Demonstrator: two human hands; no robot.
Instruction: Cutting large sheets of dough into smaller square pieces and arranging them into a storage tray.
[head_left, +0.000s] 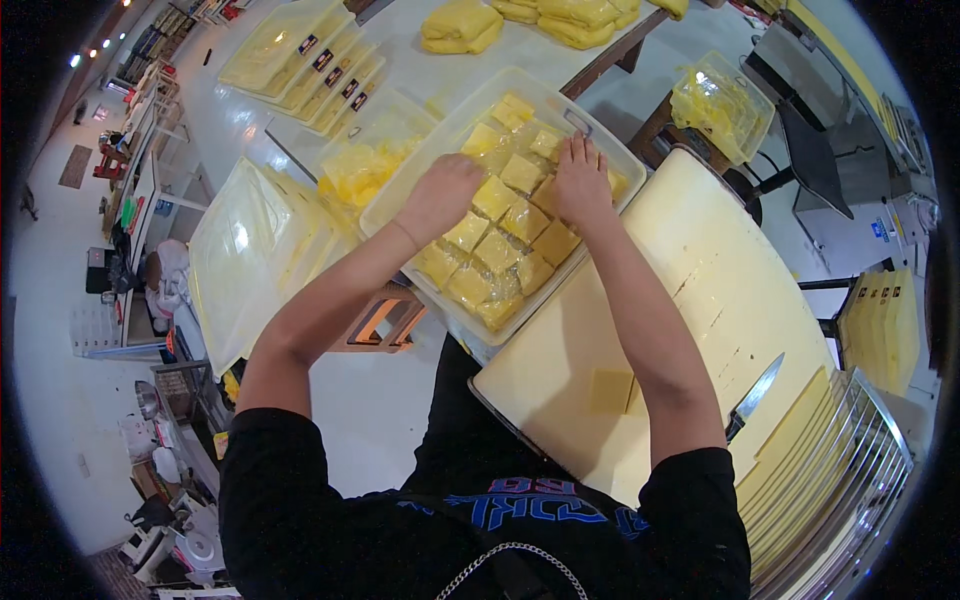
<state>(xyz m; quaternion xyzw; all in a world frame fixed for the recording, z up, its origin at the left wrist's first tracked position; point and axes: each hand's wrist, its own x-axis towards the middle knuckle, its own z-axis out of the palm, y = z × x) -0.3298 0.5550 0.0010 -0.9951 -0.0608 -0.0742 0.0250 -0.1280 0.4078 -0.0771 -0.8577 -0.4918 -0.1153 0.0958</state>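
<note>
A translucent plastic bin (616, 159) stands before me, its near right side against a pale cutting board (697, 247). Rows of flat yellow squares (523, 174), perhaps dough, lie inside under clear, wrinkled plastic film (504, 255). My left hand (448, 193) is curled at the bin's left side, over the film's edge; its fingertips are hidden, so I cannot tell whether it pinches anything. Across the bin, my right hand (585, 180) rests palm down on the covered squares, fingers stretched out. A yellow square piece (611, 390) sits on the board, with another partly behind my right forearm.
A knife (756, 396) lies on the board's right part, beside a metal rack (877, 420) with yellow sheets (795, 427). Leaning lids (247, 255) and a bin of yellow scraps (367, 169) are at left. Stacked bins (300, 60) and yellow wrapped bundles (461, 26) stand beyond.
</note>
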